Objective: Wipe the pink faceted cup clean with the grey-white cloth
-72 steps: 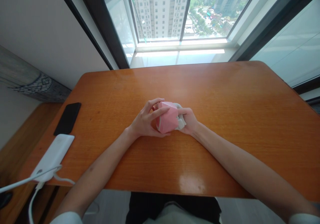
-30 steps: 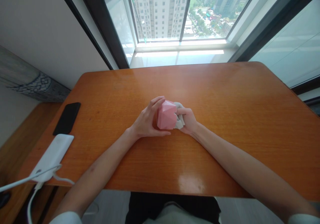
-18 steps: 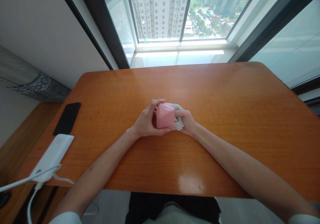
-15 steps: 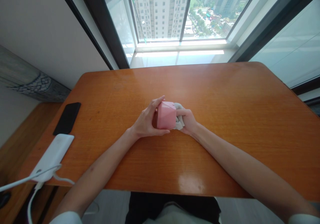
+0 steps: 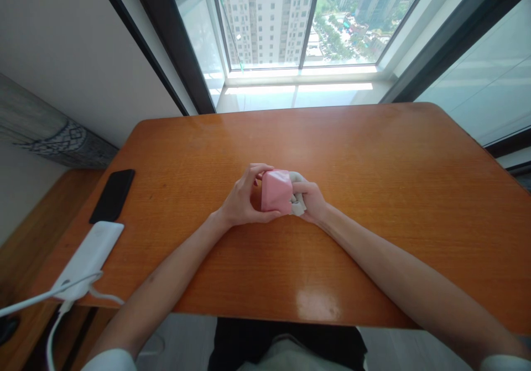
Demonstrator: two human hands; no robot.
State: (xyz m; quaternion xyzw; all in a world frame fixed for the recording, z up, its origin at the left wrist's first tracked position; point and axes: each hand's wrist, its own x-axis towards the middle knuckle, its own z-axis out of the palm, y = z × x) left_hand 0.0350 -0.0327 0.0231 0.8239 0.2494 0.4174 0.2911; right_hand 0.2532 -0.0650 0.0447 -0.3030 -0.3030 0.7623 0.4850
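Observation:
A small pink faceted object (image 5: 276, 191) is held just above the middle of the orange wooden table (image 5: 373, 194). My left hand (image 5: 243, 199) curls round its left side, fingers over the top and thumb beneath. My right hand (image 5: 312, 200) is closed on a crumpled pale grey cloth (image 5: 296, 205) and presses it against the pink object's right side. Most of the cloth is hidden between the hand and the object.
A black phone (image 5: 112, 195) lies face down at the table's left edge. Nearer me a white power bank (image 5: 88, 260) rests there with a white cable (image 5: 53, 327) hanging off the edge. A large window stands beyond the table's far edge.
The pink object has been turned a little in my left hand, showing different facets. My left fingers have shifted over its top. The right hand with the cloth stays against its right side.

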